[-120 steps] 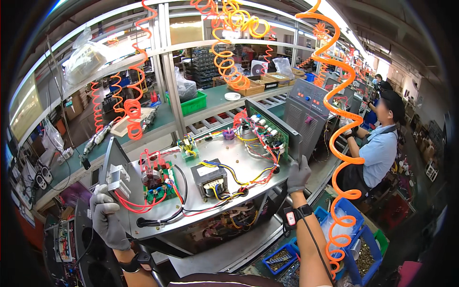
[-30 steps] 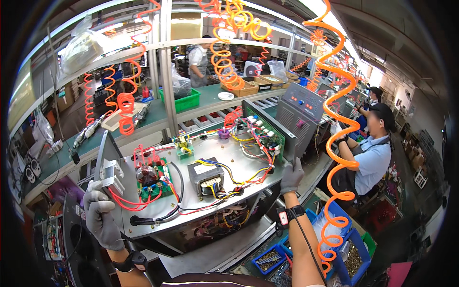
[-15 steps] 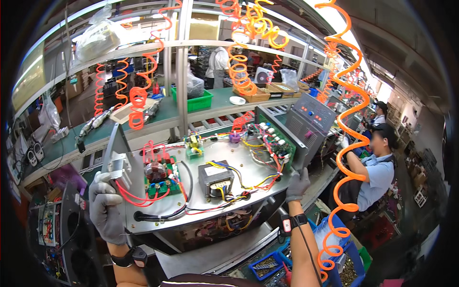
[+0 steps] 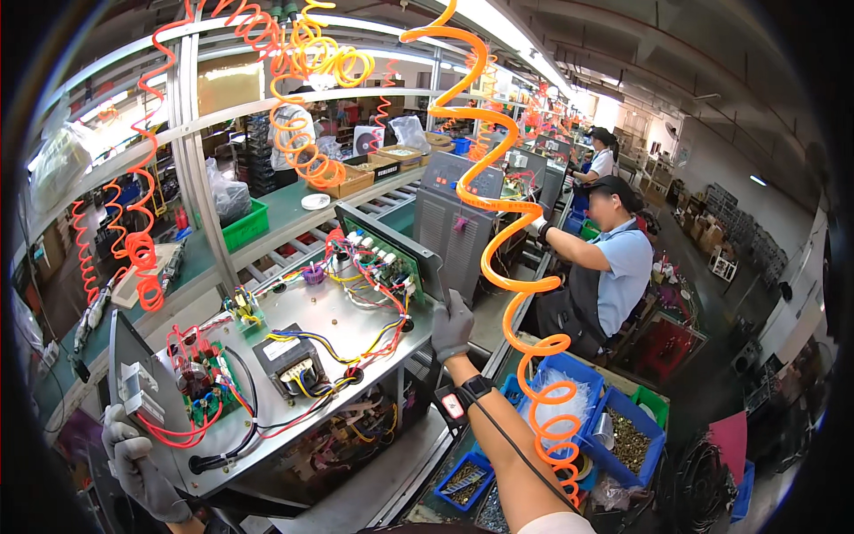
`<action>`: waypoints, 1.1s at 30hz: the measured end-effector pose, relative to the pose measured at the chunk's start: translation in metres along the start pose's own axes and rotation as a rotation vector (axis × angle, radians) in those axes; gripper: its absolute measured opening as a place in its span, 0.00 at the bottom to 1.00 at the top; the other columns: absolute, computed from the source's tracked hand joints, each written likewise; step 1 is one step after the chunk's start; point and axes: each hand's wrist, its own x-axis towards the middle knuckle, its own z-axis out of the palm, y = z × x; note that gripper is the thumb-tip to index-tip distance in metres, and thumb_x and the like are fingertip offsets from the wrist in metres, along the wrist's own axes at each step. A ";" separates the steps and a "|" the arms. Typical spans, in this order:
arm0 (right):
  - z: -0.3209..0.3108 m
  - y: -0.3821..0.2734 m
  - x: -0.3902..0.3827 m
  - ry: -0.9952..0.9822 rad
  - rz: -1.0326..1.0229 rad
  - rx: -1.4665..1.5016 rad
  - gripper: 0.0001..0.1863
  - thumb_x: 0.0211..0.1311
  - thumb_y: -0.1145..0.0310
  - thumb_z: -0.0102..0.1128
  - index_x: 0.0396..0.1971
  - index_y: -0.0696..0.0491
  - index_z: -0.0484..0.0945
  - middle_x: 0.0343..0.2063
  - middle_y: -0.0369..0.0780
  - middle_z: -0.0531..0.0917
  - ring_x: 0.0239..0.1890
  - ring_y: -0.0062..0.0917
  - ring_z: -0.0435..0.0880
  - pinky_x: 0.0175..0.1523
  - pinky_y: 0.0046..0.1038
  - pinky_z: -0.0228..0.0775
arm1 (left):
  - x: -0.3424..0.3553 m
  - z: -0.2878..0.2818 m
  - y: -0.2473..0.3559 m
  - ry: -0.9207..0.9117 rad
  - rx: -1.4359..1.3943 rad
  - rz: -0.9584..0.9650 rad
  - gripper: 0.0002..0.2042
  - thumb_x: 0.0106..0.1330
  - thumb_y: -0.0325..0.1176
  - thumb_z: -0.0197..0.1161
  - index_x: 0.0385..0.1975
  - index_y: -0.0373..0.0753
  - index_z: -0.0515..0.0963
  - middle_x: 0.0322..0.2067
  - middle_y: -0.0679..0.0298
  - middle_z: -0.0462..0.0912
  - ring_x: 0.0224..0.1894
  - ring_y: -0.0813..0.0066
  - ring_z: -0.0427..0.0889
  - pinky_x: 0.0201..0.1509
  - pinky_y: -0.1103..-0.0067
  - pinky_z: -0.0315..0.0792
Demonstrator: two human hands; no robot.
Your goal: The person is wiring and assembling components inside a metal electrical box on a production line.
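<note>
An open machine chassis [image 4: 298, 309] stands before me, its bare metal deck carrying a dark transformer [image 4: 294, 363], a green circuit board [image 4: 203, 384] with red parts, and bundles of coloured wires. My left hand [image 4: 138, 458], in a grey glove, has its fingers closed round the near edge of the left end panel [image 4: 124, 351], beside a silver bracket. At the opposite end my gloved right hand [image 4: 452, 327] grips the near edge of the right end panel [image 4: 429, 274]. A larger circuit board [image 4: 389, 261] lines that panel's inner side. Beneath the deck, more wiring shows in shadow.
Behind the chassis runs a roller conveyor [image 4: 369, 214], with another grey machine [image 4: 449, 218] close by. An orange coiled hose [image 4: 507, 254] hangs in front. Blue bins [image 4: 654, 463] of small metal parts sit at lower right. A co-worker [image 4: 605, 258] sits beyond, arms extended.
My view has swung to the right, so the chassis and both hands appear further left and more of the co-worker's side shows. Both hands still hold the end panels.
</note>
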 end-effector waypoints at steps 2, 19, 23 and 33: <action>0.001 -0.005 0.001 0.012 -0.004 0.031 0.09 0.51 0.71 0.49 0.31 0.59 0.74 0.18 0.48 0.73 0.22 0.40 0.74 0.29 0.33 0.64 | 0.002 0.002 0.002 0.035 -0.032 -0.014 0.06 0.54 0.17 0.47 0.20 0.36 0.61 0.31 0.58 0.70 0.49 0.60 0.71 0.65 0.59 0.51; 0.010 0.007 0.002 0.002 0.068 0.024 0.11 0.47 0.77 0.47 0.31 0.60 0.76 0.26 0.43 0.79 0.31 0.24 0.77 0.39 0.29 0.68 | 0.012 0.012 0.012 0.097 -0.091 0.103 0.05 0.48 0.23 0.57 0.19 0.35 0.66 0.32 0.59 0.71 0.43 0.66 0.71 0.54 0.72 0.62; -0.005 -0.003 0.002 0.006 0.193 0.166 0.11 0.50 0.76 0.46 0.34 0.60 0.75 0.23 0.38 0.78 0.27 0.22 0.74 0.36 0.28 0.68 | 0.016 0.017 0.021 0.063 -0.111 -0.002 0.05 0.49 0.19 0.55 0.17 0.36 0.69 0.27 0.63 0.69 0.42 0.66 0.72 0.55 0.69 0.61; 0.004 0.000 -0.003 -0.049 0.262 0.139 0.04 0.51 0.74 0.46 0.24 0.58 0.70 0.14 0.37 0.70 0.18 0.22 0.67 0.26 0.29 0.61 | 0.009 0.002 0.015 0.064 0.014 -0.022 0.06 0.53 0.22 0.56 0.17 0.38 0.69 0.29 0.64 0.70 0.46 0.65 0.72 0.53 0.71 0.61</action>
